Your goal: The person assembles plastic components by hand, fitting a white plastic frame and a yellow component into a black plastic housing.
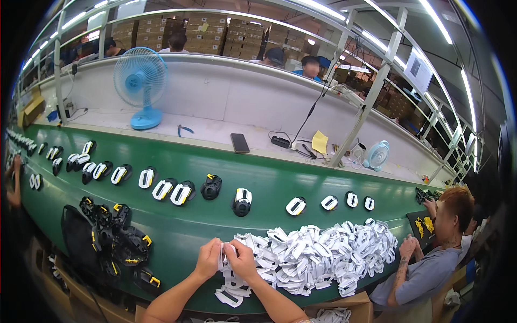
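Observation:
Both my hands meet at the near edge of a green conveyor belt. My left hand and my right hand together pinch a small white paper insert between their fingertips. Just right of them lies a big heap of the same white inserts, and a few spill down toward me. Left of my hands sits a pile of black sandals with yellow tags.
A row of black sandals holding white inserts runs along the belt. A person in a grey shirt works at the right. Behind the belt, a white shelf carries a blue fan, a phone and cables.

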`<state>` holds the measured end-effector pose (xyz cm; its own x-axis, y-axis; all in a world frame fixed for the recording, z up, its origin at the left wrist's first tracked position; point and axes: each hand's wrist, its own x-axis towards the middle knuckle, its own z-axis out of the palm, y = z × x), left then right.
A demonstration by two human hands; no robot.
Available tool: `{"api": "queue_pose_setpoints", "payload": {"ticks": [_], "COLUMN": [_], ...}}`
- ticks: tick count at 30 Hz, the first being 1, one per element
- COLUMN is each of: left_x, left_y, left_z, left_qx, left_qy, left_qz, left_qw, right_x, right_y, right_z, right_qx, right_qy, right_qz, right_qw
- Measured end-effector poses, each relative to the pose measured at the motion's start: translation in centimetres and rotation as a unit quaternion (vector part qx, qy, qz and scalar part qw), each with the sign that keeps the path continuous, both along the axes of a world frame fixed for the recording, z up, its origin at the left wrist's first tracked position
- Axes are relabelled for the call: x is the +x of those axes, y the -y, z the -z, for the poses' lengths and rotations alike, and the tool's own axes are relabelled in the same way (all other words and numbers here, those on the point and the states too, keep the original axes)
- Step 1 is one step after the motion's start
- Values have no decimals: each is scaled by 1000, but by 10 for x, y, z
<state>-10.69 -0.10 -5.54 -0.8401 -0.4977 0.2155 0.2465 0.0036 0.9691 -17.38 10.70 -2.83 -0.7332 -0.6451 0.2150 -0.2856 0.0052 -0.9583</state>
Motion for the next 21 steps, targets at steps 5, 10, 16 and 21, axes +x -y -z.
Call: {"api": "queue_pose_setpoints", "payload": {"ticks": [5,10,16,21], "left_x": [-1,4,-2,1], "left_y": [-2,-3,-18,-11], "left_z": [-16,-22,-28,-21], "left_qx": [-86,-179,-207,-170], "left_qy": [49,39,47,19], "left_qz": [-30,-61,-128,-102], "left_qw": [995,981,969,980], "right_x": [0,0,10,13], "right_y": [-2,3,6,7], "right_z": [-1,13,-1,4], "right_qx": [28,-3,-21,-52], "right_qy": [-25,-6,-174,-137], "right_qz": [27,24,137,117], "right_qw": [999,1000,975,982]}}
